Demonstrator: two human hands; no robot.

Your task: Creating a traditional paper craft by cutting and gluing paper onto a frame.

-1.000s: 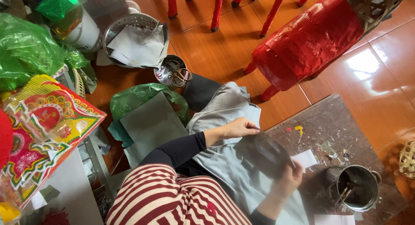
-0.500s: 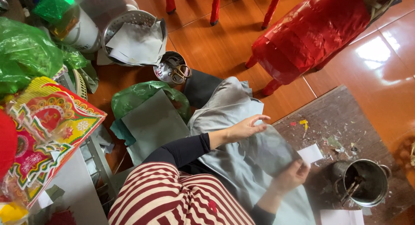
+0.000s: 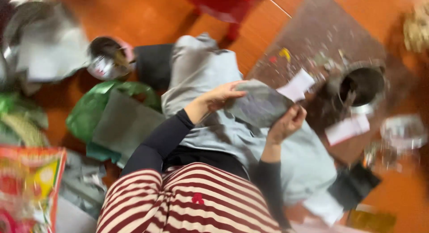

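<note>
Both hands have risen since before, lifting the grey sheet [image 3: 259, 105] above the lap. Left hand [image 3: 219, 98] pinches its left edge; right hand [image 3: 286, 124] curls around its lower edge. Blur hides the fingertips and the metal pot [image 3: 362, 87].

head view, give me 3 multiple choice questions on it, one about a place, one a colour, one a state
1. Where is the metal pot?
A. on the speckled board
B. on the lap
C. inside the green bag

2. What colour is the sheet held between the hands?
A. yellow
B. grey
C. pink

3. How is the sheet held?
A. by the left hand alone
B. lying untouched on the floor
C. by both hands

Answers:
1 A, the pot stands on the speckled board.
2 B, the sheet looks dull grey, though blurred.
3 C, the left hand touches its upper edge and the right hand grips its lower edge.
</note>
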